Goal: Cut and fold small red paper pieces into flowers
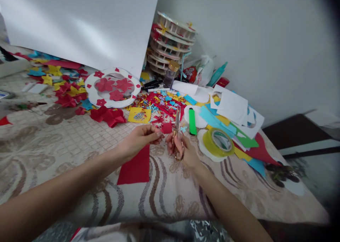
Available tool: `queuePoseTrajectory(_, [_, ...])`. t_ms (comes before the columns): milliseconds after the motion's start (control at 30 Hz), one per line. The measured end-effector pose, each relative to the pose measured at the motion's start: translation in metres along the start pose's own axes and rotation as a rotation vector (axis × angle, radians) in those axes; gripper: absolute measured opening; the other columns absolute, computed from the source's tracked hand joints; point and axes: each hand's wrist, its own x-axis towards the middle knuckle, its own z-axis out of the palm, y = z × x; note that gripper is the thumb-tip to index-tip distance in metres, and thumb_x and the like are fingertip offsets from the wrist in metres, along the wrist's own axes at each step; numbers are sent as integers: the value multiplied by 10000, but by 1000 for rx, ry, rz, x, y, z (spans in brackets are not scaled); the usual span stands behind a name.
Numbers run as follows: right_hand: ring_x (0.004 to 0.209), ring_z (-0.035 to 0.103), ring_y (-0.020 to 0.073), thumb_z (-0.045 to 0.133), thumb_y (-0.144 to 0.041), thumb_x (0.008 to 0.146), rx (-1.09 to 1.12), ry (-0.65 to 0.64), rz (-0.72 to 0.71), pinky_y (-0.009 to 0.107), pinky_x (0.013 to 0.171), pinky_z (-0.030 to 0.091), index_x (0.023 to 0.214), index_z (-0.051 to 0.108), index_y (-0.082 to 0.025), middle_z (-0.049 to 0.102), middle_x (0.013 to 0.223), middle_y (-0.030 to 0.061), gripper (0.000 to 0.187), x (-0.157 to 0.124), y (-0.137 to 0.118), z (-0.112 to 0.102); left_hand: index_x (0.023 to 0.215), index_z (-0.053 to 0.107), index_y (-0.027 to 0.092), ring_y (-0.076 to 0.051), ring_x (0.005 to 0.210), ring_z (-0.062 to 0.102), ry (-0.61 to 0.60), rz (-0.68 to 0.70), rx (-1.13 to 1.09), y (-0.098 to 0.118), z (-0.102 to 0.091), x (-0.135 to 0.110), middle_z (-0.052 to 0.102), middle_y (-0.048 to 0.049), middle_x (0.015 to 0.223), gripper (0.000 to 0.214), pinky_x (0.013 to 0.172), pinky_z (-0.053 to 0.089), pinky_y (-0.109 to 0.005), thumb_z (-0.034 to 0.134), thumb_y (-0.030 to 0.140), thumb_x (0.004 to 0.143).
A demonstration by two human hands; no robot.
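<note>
My left hand (pixel 140 138) pinches a small folded red paper piece (pixel 166 128) at its left edge, just above the patterned cloth. My right hand (pixel 183 148) is closed on a pair of scissors (pixel 177 125) with orange handles, blades pointing up and away, right beside the red piece. A larger red paper sheet (pixel 134 167) lies flat under my left wrist.
A yellow-green tape roll (pixel 218 142) and a green marker (pixel 192 121) lie to the right. Coloured paper scraps (pixel 162 103), a white ring with red flowers (pixel 113 87), stacked white trays (pixel 171 40) and white and blue sheets (pixel 233 109) crowd the back. A white board (pixel 79 22) leans behind.
</note>
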Motion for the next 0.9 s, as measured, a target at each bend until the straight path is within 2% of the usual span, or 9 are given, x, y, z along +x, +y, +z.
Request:
queuePoseTrajectory(67, [495,448,101,365,-638,835,-40,-56,-11,236,477,357,783,508,-188,449,592,-29,476,-4,1,0,768,575,144,-104,692,578,28,8,-74,1,-1,1,637,-11,746,237,691,446,-247,683,349,716])
queuePoseTrajectory(167, [497,412,98,349,-628,849,-212,-123,-35,240,490,345,761,471,-188,435,579,-33,465,-10,2,2,757,569,148,-124,738,596,52,29,-150,3,-2,2,639,-14,760,250,712,456,-265,712,342,690])
queuePoseTrajectory(367, [509,383,96,326,-608,867,-440,-149,-71,228,486,306,704,415,-190,403,566,-41,457,-15,1,10,728,575,143,-90,640,574,89,46,-221,9,0,1,606,22,691,256,692,450,-247,750,310,648])
queuePoseTrajectory(900, [460,342,90,320,-663,830,-494,-105,-42,219,444,258,663,403,-194,358,506,-51,505,-13,-2,11,727,590,136,-90,635,568,55,61,-243,3,0,1,614,10,673,238,691,452,-237,739,309,662])
